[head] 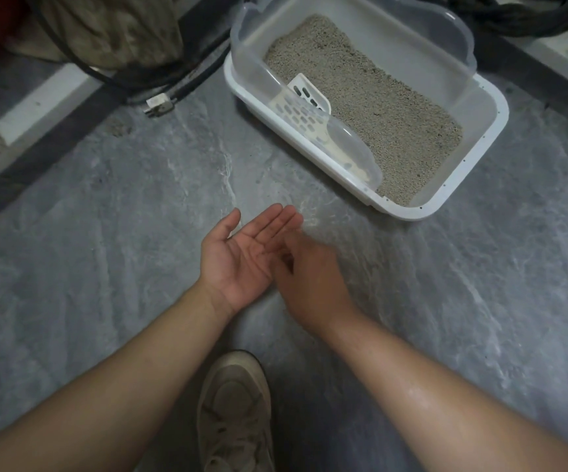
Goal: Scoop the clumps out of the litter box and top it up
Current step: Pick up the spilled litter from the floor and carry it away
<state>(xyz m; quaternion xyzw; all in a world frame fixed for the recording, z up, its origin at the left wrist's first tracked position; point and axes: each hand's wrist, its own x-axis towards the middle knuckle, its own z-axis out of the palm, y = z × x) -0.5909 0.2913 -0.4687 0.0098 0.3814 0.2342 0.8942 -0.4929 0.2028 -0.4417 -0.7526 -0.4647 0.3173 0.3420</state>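
A white litter box [473, 155] with a translucent raised rim stands on the floor at the upper right, filled with grey granular litter [378, 107]. A white slotted scoop [306, 97] leans inside it against the left wall. My left hand [241, 257] is held palm up, fingers apart, over the floor in front of the box and holds nothing. My right hand [310, 281] is blurred, palm down, its fingers brushing across my left palm. Whether anything lies between the hands is not visible.
Grey marbled floor [122, 233] all around. Black cables and a white plug [158, 105] lie at the upper left beside a beige cloth bundle [115, 28]. More dark cables sit at the top right. My beige shoe [235, 413] is at the bottom centre.
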